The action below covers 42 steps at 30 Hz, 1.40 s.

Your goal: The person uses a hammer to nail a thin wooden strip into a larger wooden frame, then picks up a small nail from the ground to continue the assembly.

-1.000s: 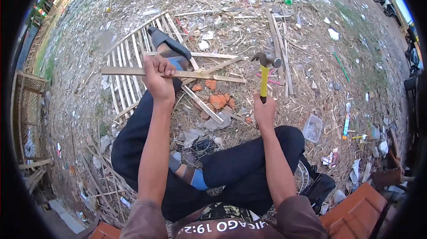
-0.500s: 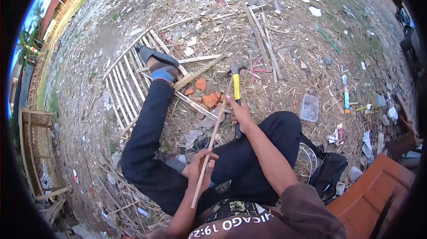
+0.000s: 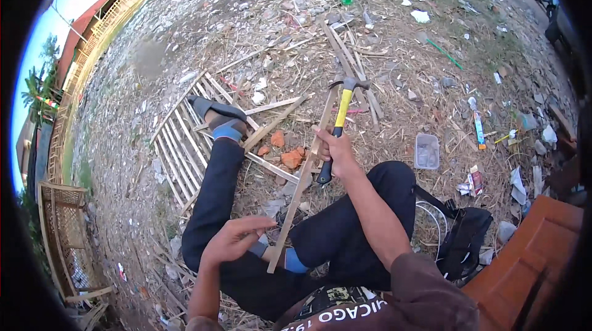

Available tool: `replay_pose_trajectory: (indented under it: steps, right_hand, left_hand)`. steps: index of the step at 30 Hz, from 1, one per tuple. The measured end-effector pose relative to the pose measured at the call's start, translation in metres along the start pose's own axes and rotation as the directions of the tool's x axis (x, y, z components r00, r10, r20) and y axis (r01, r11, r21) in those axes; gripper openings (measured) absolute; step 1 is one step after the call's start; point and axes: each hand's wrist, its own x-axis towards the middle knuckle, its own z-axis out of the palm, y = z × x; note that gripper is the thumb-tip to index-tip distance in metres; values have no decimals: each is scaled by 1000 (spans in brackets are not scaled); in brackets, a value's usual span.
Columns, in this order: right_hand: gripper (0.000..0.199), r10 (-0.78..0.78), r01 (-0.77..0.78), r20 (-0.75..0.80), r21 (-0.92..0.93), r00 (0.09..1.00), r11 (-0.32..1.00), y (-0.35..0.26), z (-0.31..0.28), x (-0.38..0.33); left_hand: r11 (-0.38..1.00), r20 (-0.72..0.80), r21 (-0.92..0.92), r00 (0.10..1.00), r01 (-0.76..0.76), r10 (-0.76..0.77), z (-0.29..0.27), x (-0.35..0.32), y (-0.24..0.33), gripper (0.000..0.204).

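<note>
My right hand (image 3: 336, 151) is closed around a claw hammer (image 3: 343, 108) with a yellow and black handle, its head up and away from me. The same hand also pinches a long thin wooden slat (image 3: 299, 192), which slants down toward my lap. My left hand (image 3: 237, 238) is off the slat, just left of its lower part, fingers stretched out and holding nothing. Beyond it, a frame of wooden slats (image 3: 182, 149) lies on the ground, with my sandalled foot (image 3: 216, 112) resting on its right part.
Broken orange brick pieces (image 3: 291, 158) lie beside the frame. Loose wooden strips (image 3: 351, 60) are farther off. On the right are a clear plastic tub (image 3: 427, 151), a black bag (image 3: 470, 238) and a brown wooden panel (image 3: 530, 263). A lattice wooden piece (image 3: 68, 238) stands left.
My left hand has let go of the slat and moved left, its fingers straightening. My right hand has shifted slightly right with hammer and slat, and the hammer has turned. The view has tilted slightly.
</note>
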Motion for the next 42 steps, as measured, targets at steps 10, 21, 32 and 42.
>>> replay_pose_trajectory:
  steps: [10,21,32,42]
  right_hand:
    - [28,-390,463,250,-478,886,747,-71,36,-26]
    - [38,-344,467,338,-414,876,781,-72,33,-37]
    - [44,-428,498,343,-150,836,854,-55,21,-51]
    - [41,-492,523,222,-564,842,640,-17,28,-31]
  left_hand:
    - [975,-358,-120,924,-186,132,-68,177,61,45]
    - [798,-330,-583,942,-153,-60,-38,260,104,51]
    - [634,-582,-437,738,-638,342,-131,206,168,51]
    - [724,-704,-309,660,-617,263,-122,235,120,59]
